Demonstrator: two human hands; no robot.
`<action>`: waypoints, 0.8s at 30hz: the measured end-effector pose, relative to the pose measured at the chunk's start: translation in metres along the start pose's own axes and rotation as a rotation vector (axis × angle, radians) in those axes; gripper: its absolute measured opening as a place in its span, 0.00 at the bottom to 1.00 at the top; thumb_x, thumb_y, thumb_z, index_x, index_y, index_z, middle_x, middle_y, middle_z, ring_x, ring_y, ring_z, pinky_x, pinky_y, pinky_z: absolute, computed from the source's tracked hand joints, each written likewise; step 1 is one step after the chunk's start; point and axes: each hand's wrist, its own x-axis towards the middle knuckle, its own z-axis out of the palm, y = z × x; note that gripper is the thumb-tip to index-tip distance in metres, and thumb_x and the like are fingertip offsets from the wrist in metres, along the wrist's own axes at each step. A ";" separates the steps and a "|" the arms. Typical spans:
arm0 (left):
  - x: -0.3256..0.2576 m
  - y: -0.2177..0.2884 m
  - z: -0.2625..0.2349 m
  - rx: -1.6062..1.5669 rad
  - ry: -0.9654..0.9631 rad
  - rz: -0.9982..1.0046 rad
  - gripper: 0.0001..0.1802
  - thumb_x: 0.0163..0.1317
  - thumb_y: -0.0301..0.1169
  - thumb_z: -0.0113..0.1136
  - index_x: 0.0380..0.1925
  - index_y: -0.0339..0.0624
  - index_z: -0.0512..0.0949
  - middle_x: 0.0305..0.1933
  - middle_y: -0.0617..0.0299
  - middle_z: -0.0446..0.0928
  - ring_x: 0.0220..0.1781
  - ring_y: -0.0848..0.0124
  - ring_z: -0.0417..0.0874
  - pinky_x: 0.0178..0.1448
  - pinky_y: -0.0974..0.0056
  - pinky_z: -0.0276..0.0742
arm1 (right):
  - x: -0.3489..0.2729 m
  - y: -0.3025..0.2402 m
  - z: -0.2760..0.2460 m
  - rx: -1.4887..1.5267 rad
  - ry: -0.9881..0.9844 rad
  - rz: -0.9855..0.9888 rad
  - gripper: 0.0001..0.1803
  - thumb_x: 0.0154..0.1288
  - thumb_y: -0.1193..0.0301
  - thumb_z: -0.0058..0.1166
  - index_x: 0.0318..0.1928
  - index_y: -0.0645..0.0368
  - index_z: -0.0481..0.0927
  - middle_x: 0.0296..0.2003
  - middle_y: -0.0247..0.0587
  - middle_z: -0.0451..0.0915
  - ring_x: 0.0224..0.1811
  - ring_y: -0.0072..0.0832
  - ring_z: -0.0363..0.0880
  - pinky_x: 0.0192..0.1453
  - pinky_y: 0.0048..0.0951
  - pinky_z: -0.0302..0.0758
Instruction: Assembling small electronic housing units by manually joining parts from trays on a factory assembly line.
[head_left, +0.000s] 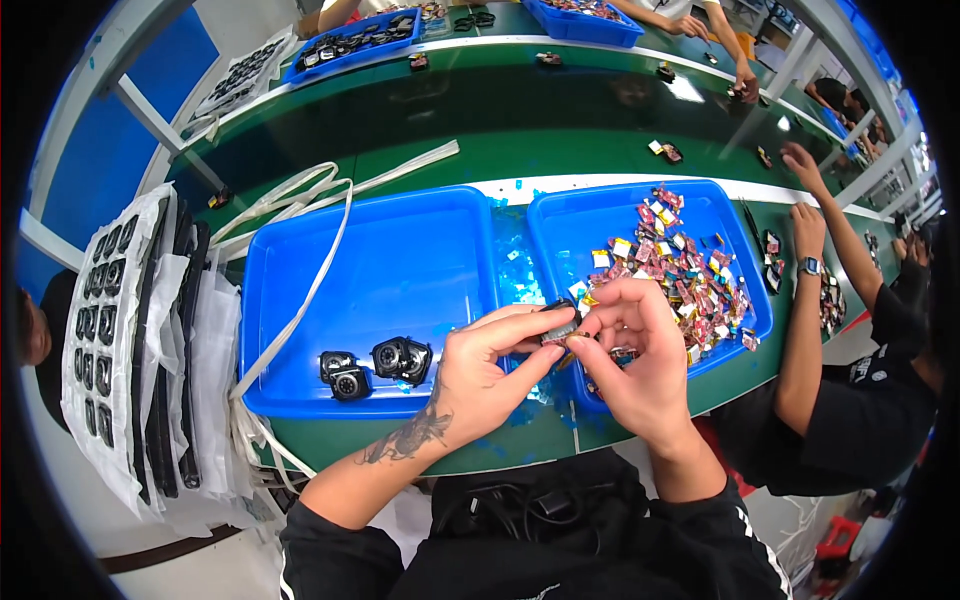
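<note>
stacked trays, far left: a pile of white foam trays (120, 330) full of dark round parts, standing on edge well left of the left blue bin, with a few white straps (300, 250) looping from them over the bin's rim

left blue bin: the left blue bin (400, 250) is my landmark; mostly bare floor, sits on the green bench (520, 120)

black housings: three small black watch-style housings (375, 365) lying at the bin's near edge, close together, just left of the left hand

left hand: left hand (480, 375) hovers over the bin's near right corner, thumb and fingers pinched onto a small dark part (558, 325)

small dark part: held in the air between both hands, just right of the left bin, above the gap between the two bins; too small to say exactly what it is

right hand: right hand (640, 360) to the right of the left bin, fingertips closed on the same part from the other side

right blue bin: right blue bin (600, 215) touching the left bin's right wall, holds a heap of tiny red, yellow and white components (680, 270)

co-worker: another person's arm (800, 330) with a wristwatch, well right of both bins
</note>
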 end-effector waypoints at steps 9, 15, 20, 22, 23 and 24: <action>-0.002 -0.006 0.005 0.117 0.084 0.138 0.15 0.58 0.19 0.63 0.46 0.39 0.83 0.47 0.52 0.81 0.46 0.67 0.85 0.49 0.67 0.81 | 0.003 -0.003 0.004 -0.164 -0.012 -0.033 0.24 0.55 0.83 0.63 0.51 0.61 0.71 0.32 0.36 0.78 0.31 0.19 0.78 0.35 0.21 0.79; -0.005 -0.007 -0.006 0.121 0.034 0.136 0.23 0.61 0.14 0.56 0.58 0.35 0.75 0.54 0.50 0.77 0.51 0.68 0.82 0.55 0.66 0.79 | 0.008 0.001 0.017 -0.085 -0.064 -0.009 0.24 0.56 0.83 0.63 0.53 0.62 0.71 0.34 0.38 0.77 0.36 0.23 0.81 0.39 0.25 0.83; 0.013 0.035 -0.067 1.214 -0.006 0.141 0.30 0.51 0.36 0.69 0.55 0.43 0.70 0.45 0.52 0.80 0.48 0.52 0.81 0.51 0.54 0.76 | 0.099 0.002 -0.007 -0.202 -0.145 -0.094 0.20 0.59 0.80 0.60 0.51 0.61 0.71 0.27 0.40 0.82 0.30 0.25 0.82 0.38 0.27 0.79; 0.003 0.051 -0.100 1.284 -0.108 -0.090 0.28 0.46 0.41 0.73 0.45 0.44 0.73 0.40 0.54 0.80 0.47 0.53 0.81 0.51 0.54 0.75 | 0.165 0.016 -0.013 -0.418 -0.196 -0.077 0.23 0.56 0.75 0.64 0.51 0.64 0.72 0.29 0.42 0.84 0.32 0.30 0.84 0.40 0.29 0.78; 0.001 0.063 -0.105 1.255 -0.205 -0.299 0.28 0.43 0.43 0.74 0.41 0.45 0.73 0.38 0.54 0.81 0.47 0.53 0.82 0.52 0.54 0.74 | 0.190 0.027 -0.011 -0.523 -0.157 -0.088 0.23 0.52 0.72 0.67 0.49 0.63 0.75 0.30 0.43 0.84 0.34 0.33 0.84 0.42 0.31 0.78; -0.007 0.060 -0.110 1.262 -0.224 -0.367 0.28 0.42 0.43 0.75 0.41 0.45 0.74 0.39 0.54 0.81 0.47 0.54 0.82 0.52 0.54 0.75 | 0.222 0.061 0.005 -0.460 -0.189 -0.018 0.24 0.48 0.69 0.70 0.46 0.63 0.78 0.33 0.46 0.84 0.38 0.36 0.84 0.44 0.34 0.79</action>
